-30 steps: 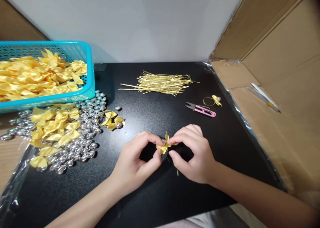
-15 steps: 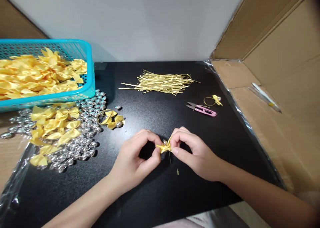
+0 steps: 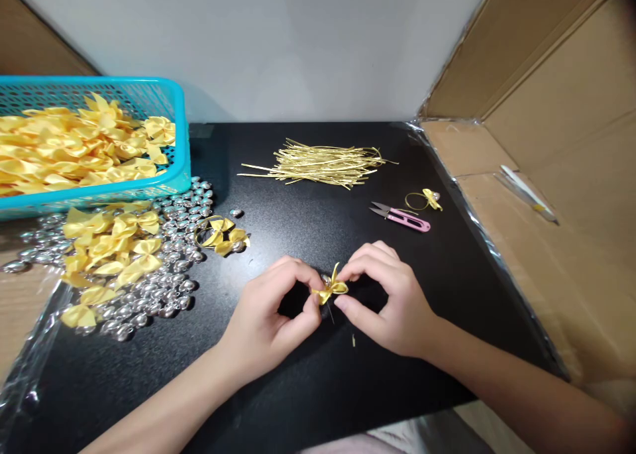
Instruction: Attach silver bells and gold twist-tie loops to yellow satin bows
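Observation:
Just above the black table [image 3: 308, 374], both of my hands pinch one small yellow ribbon bow [image 3: 332, 287]. My left hand [image 3: 271, 321] grips its left side between thumb and fingers. My right hand [image 3: 392, 305] holds its right side, fingers curled. A small silver bead [image 3: 326, 280] shows at the bow's centre, and a thin gold wire end [image 3: 330, 313] hangs down below it.
A turquoise basket [image 3: 173, 156] of yellow bows stands at the back left. Loose bows [image 3: 114, 248] lie on several silver beads [image 3: 173, 282]. A bundle of gold wires [image 3: 322, 164], pink snips [image 3: 402, 217] and a finished bow ring [image 3: 424, 199] lie behind. A cardboard box [image 3: 546, 175] flanks the right.
My right hand's fingers have shifted and turned the bow between the two pinches; it now stands more upright. The left hand has hardly moved.

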Demonstrator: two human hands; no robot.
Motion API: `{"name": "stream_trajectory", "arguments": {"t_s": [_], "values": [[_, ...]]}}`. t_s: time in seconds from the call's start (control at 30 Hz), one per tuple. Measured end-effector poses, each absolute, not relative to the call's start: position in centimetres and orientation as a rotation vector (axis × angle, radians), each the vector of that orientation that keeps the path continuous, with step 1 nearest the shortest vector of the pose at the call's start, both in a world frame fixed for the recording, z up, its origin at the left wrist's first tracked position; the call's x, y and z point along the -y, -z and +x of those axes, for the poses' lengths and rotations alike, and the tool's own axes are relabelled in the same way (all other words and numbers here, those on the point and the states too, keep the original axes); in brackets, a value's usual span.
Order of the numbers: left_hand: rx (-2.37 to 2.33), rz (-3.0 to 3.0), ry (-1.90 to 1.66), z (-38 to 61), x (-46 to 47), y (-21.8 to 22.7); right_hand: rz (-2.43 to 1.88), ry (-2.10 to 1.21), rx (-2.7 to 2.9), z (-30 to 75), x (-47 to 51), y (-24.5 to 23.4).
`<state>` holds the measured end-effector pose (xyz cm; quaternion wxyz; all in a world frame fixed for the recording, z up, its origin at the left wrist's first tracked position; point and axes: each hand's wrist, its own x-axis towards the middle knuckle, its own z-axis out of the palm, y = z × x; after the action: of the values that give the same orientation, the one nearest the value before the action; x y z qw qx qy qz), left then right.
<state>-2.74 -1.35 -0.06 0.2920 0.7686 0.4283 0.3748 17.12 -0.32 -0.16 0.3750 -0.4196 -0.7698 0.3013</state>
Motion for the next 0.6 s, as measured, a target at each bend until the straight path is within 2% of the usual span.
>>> {"name": "stream_trajectory", "arguments": {"t_s": [0.1, 0.3, 0.4, 0.5, 0.6], "values": [[-1.136, 2.065, -0.988, -2.7, 1.4, 0.1, -1.025, -0.832, 1.949, 16.9, 0.3, 0.2], [-1.180, 2.044, -0.989, -2.8, 1.2, 0.1, -0.908, -1.427, 1.841, 17.8, -0.4, -0.6], [-1.214, 2.015, -0.988, -2.9, 1.1, 0.1, -0.906, -1.569, 1.874, 18.3, -0.7, -0.9], [-1.236, 1.998, -0.996, -3.0, 1.0, 0.1, -0.950, -1.434, 1.927, 18.4, -0.7, -1.0], [-1.220, 2.015, -0.998, -3.0, 1.1, 0.1, -1.000, -1.048, 1.921, 18.1, -0.3, -0.8]]}}
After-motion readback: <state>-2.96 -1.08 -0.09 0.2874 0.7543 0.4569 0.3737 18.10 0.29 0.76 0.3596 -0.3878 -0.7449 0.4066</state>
